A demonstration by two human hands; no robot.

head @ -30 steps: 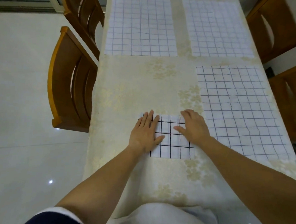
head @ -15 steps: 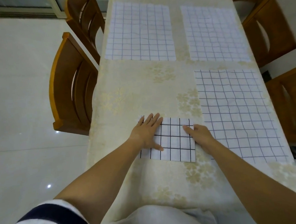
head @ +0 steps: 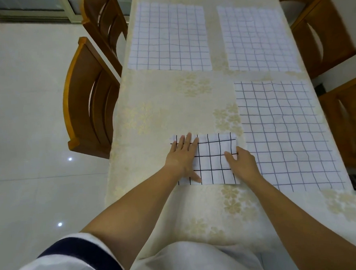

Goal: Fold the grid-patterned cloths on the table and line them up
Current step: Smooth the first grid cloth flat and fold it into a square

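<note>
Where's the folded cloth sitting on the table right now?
In the head view the folded cloth lies near the table's near end, left of the big unfolded cloth, with the left hand flat on it and the right hand at its right edge.

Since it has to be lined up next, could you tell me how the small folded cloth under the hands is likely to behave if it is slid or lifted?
The folded cloth looks thin and floppy, so lifted by one edge it would probably droop and unfold. Lying flat under the left hand, it should slide across the smooth tablecloth fairly easily, though it may wrinkle.
</note>
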